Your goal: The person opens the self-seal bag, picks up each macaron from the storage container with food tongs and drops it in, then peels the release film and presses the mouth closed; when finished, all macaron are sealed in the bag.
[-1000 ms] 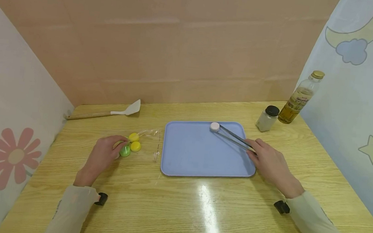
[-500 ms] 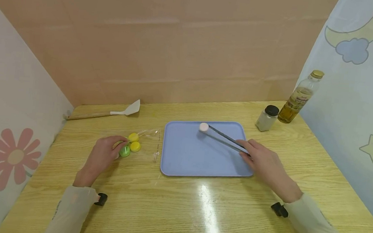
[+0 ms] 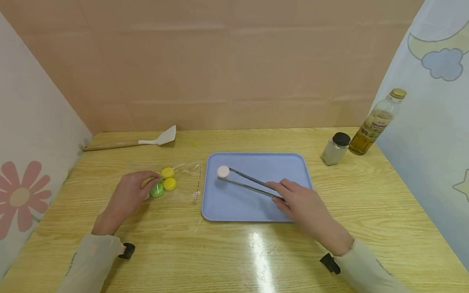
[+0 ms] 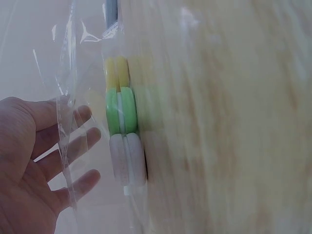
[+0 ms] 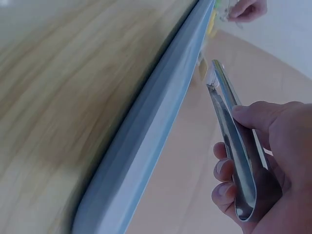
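Note:
My right hand (image 3: 310,213) grips steel tongs (image 3: 251,188), whose tips pinch a pale pink macaron (image 3: 223,171) above the left part of the blue tray (image 3: 237,210). In the right wrist view the thumb presses one arm of the tongs, with the other fingers curled round the opposite arm. On the left, my left hand (image 3: 126,197) pinches the edge of a clear plastic bag (image 3: 186,194). Inside the bag lie two yellow macarons (image 3: 170,184), a green macaron (image 3: 157,189) and a whitish macaron (image 4: 127,158), which the hand mostly hides in the head view.
A white spatula (image 3: 166,136) with a wooden handle lies at the back left. At the back right stand a black-lidded jar (image 3: 334,151) and an oil bottle (image 3: 373,126). Papered walls border the wooden table (image 3: 207,265) at the back and sides.
My right hand has carried the tongs and pink macaron leftward over the tray, from its back edge toward its left side. The left hand and the bag have stayed in place.

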Action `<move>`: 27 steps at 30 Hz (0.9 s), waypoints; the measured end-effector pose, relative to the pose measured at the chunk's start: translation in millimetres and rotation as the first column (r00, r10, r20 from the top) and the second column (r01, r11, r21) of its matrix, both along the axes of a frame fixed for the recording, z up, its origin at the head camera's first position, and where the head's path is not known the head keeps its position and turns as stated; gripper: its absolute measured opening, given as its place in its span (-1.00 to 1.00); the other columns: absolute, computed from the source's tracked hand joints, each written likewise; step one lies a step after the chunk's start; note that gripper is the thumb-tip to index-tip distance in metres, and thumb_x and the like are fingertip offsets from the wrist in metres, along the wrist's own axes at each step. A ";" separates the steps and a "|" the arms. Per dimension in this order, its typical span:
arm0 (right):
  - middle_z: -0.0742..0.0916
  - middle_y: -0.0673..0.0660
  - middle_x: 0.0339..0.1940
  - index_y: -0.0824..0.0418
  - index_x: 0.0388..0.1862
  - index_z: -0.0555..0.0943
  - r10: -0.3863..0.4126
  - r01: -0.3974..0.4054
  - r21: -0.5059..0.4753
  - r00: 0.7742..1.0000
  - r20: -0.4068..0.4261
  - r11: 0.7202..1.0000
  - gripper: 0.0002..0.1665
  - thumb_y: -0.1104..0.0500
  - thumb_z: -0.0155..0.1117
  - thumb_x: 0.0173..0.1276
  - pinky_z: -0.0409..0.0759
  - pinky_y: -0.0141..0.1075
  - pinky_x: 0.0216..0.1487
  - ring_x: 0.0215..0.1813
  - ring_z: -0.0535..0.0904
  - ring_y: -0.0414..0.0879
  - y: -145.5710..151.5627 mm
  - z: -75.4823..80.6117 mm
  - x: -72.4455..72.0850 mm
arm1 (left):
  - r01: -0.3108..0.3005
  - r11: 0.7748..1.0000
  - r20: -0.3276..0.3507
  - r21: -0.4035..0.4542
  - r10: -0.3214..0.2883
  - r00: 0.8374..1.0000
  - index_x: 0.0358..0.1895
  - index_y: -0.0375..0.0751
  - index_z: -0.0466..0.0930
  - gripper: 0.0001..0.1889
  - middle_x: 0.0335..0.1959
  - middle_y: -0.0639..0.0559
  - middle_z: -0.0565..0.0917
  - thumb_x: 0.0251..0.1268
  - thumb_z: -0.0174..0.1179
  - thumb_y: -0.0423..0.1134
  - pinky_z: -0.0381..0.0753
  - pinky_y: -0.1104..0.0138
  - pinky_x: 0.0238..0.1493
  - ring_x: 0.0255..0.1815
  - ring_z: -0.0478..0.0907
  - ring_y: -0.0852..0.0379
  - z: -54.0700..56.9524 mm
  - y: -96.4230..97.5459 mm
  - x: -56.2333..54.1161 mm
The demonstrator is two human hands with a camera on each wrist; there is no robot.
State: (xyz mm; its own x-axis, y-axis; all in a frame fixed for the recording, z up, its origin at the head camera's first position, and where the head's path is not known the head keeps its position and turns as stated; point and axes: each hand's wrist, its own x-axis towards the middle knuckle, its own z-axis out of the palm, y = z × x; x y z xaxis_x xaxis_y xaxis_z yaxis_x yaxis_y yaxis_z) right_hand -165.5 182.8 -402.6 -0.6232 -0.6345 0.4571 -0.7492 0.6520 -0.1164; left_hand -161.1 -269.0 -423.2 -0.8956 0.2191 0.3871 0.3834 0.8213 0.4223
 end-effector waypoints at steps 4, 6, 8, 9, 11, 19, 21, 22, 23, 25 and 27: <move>0.60 0.00 -0.28 0.17 0.16 0.66 0.032 -0.032 0.004 0.999 0.015 0.999 -0.56 0.24 0.49 0.31 0.48 -0.32 -0.46 -0.44 0.39 -0.20 -18.6 0.5 -0.5 | -0.008 1.000 0.008 -0.001 0.008 1.000 -0.09 -0.36 0.75 -0.87 -0.14 -0.21 0.77 0.37 0.30 -0.43 0.59 0.11 -0.31 -0.49 0.52 0.12 -0.6 -0.1 -0.1; 0.59 -0.03 -0.29 0.16 0.18 0.66 0.039 -0.039 0.014 0.999 0.037 0.999 -0.58 0.22 0.46 0.35 0.48 -0.33 -0.44 -0.43 0.38 -0.20 -27.5 0.7 -1.2 | -0.011 1.000 0.015 0.001 0.011 1.000 -0.09 -0.36 0.75 -0.87 -0.14 -0.21 0.76 0.38 0.29 -0.42 0.58 0.11 -0.31 -0.49 0.51 0.11 -0.7 0.1 0.0; 0.58 -0.03 -0.29 0.16 0.19 0.66 0.049 -0.050 0.024 0.997 0.052 0.998 -0.59 0.22 0.44 0.37 0.49 -0.33 -0.43 -0.42 0.38 -0.20 -36.0 0.3 -2.7 | -0.013 1.000 0.015 -0.002 0.013 1.000 -0.09 -0.36 0.75 -0.87 -0.14 -0.21 0.76 0.39 0.29 -0.42 0.58 0.11 -0.30 -0.47 0.51 0.11 -0.6 0.3 0.0; 0.58 -0.04 -0.29 0.15 0.20 0.65 0.051 -0.053 0.030 0.997 0.060 0.998 -0.59 0.22 0.42 0.39 0.49 -0.33 -0.42 -0.42 0.38 -0.20 -40.0 0.2 -3.6 | -0.013 1.000 0.014 -0.003 0.013 1.000 -0.09 -0.36 0.75 -0.87 -0.14 -0.21 0.76 0.39 0.29 -0.41 0.57 0.12 -0.32 -0.50 0.48 0.12 -0.6 0.4 0.0; 0.57 -0.05 -0.30 0.14 0.21 0.65 0.053 -0.056 0.047 0.996 0.067 0.997 -0.60 0.21 0.40 0.41 0.48 -0.35 -0.42 -0.42 0.38 -0.21 -47.4 -1.0 -5.6 | -0.012 1.000 0.017 -0.002 0.012 1.000 -0.09 -0.36 0.75 -0.87 -0.14 -0.21 0.76 0.39 0.29 -0.41 0.55 0.13 -0.33 -0.53 0.44 0.12 -0.2 0.6 0.1; 0.58 -0.07 -0.29 0.10 0.24 0.63 0.078 -0.088 0.120 0.993 0.091 0.989 -0.61 0.18 0.34 0.47 0.51 -0.34 -0.38 -0.40 0.40 -0.22 -67.2 -7.3 -11.1 | -0.013 1.000 0.002 -0.009 0.013 1.000 -0.10 -0.34 0.76 -0.88 -0.16 -0.19 0.77 0.37 0.31 -0.42 0.47 0.24 -0.42 -0.67 0.21 0.26 -1.7 0.2 -0.9; 0.57 -0.07 -0.29 0.09 0.24 0.63 0.095 -0.107 0.127 0.991 0.093 0.986 -0.62 0.18 0.33 0.47 0.51 -0.34 -0.39 -0.40 0.40 -0.22 -70.1 -8.3 -11.9 | -0.011 1.000 0.001 -0.008 0.011 1.000 -0.10 -0.34 0.76 -0.88 -0.17 -0.18 0.77 0.37 0.31 -0.43 0.46 0.25 -0.42 -0.68 0.20 0.27 -1.7 0.4 -1.2; 0.57 -0.07 -0.29 0.09 0.25 0.63 0.107 -0.118 0.127 0.990 0.091 0.985 -0.61 0.18 0.33 0.47 0.50 -0.34 -0.39 -0.40 0.40 -0.22 -71.5 -8.6 -12.2 | -0.011 1.000 0.002 -0.005 0.011 1.000 -0.10 -0.34 0.76 -0.88 -0.17 -0.18 0.77 0.37 0.31 -0.42 0.46 0.25 -0.43 -0.69 0.20 0.27 -1.7 0.4 -1.2; 0.57 -0.07 -0.29 0.09 0.25 0.62 0.118 -0.129 0.125 0.989 0.089 0.984 -0.61 0.18 0.33 0.47 0.49 -0.34 -0.39 -0.40 0.40 -0.22 -72.7 -8.7 -12.5 | -0.011 1.000 0.003 -0.002 0.011 1.000 -0.10 -0.33 0.76 -0.88 -0.18 -0.17 0.77 0.37 0.30 -0.42 0.46 0.25 -0.43 -0.69 0.20 0.27 -1.6 0.5 -1.2; 0.56 -0.06 -0.29 0.09 0.25 0.62 0.139 -0.149 0.123 0.987 0.081 0.981 -0.61 0.19 0.33 0.46 0.48 -0.35 -0.40 -0.41 0.39 -0.21 -75.3 -9.1 -13.5 | -0.011 1.000 0.005 0.001 0.011 1.000 -0.10 -0.33 0.76 -0.88 -0.18 -0.16 0.77 0.37 0.30 -0.43 0.46 0.24 -0.42 -0.69 0.21 0.26 -1.6 0.6 -1.3; 0.56 -0.06 -0.28 0.09 0.25 0.62 0.160 -0.168 0.120 0.984 0.078 0.978 -0.60 0.20 0.32 0.46 0.47 -0.36 -0.39 -0.40 0.38 -0.22 -78.1 -9.0 -14.5 | -0.011 1.000 0.002 0.003 0.011 1.000 -0.11 -0.33 0.76 -0.88 -0.18 -0.16 0.77 0.36 0.31 -0.43 0.48 0.23 -0.41 -0.67 0.25 0.26 -1.7 0.8 -1.0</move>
State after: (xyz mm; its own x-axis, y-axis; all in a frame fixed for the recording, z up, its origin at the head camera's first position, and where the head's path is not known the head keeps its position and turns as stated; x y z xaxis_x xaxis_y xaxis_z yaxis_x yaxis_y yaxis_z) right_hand -180.0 104.7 -411.6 -0.5328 -0.7804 0.3273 -0.8403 0.5337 -0.0955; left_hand -162.1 -268.3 -424.9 -0.8989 0.2082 0.3855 0.3734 0.8244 0.4254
